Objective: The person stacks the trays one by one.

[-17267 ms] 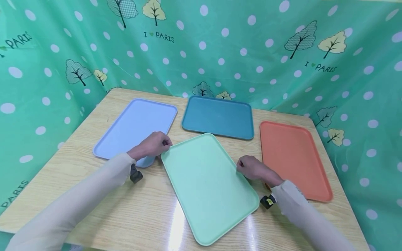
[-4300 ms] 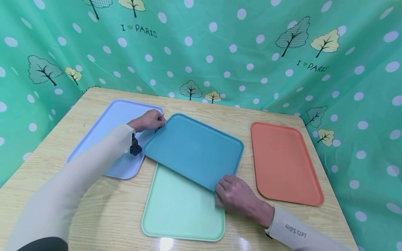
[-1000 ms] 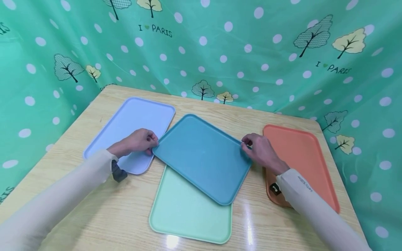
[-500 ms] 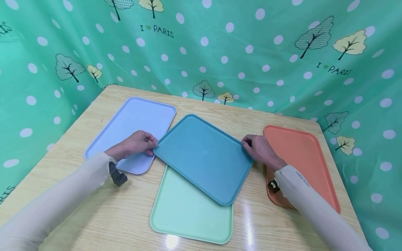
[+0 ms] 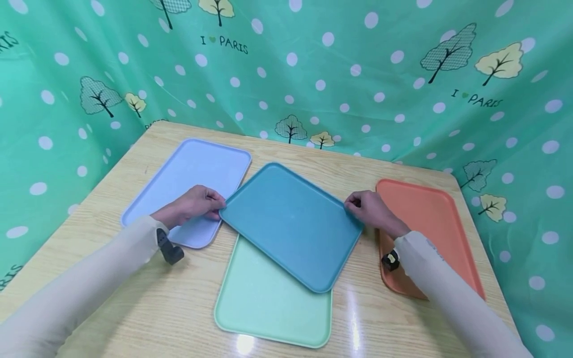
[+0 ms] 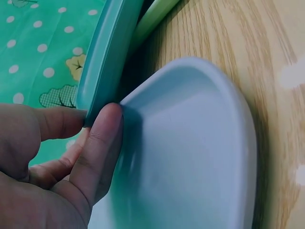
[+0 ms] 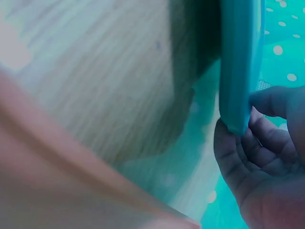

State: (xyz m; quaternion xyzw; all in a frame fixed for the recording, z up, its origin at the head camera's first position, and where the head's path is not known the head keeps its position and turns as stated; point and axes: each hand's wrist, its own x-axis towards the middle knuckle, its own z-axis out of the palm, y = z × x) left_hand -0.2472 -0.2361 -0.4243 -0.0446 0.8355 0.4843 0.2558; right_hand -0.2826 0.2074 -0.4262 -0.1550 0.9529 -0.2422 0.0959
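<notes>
A teal tray (image 5: 291, 223) lies turned at an angle over the far part of a mint green tray (image 5: 275, 298), whose near part shows. My left hand (image 5: 199, 201) pinches the teal tray's left corner; in the left wrist view the thumb (image 6: 64, 123) and a finger grip its rim beside the lavender tray (image 6: 190, 143). My right hand (image 5: 369, 209) pinches the right corner, next to the orange-red tray (image 5: 429, 228). In the right wrist view the teal tray's edge (image 7: 236, 71) sits between thumb and fingers. The mint tray's far part is hidden.
All trays are on a wooden table (image 5: 165, 298). A green polka-dot cloth (image 5: 268, 64) hangs behind and at both sides. My left forearm crosses above the table's left part, and my right forearm passes over the orange-red tray's near portion.
Earlier both hands held the mint tray while the teal one lay behind. The teal tray now overlaps it, and my right hand has shifted from its near edge to the right corner. The last half second shows hardly any movement.
</notes>
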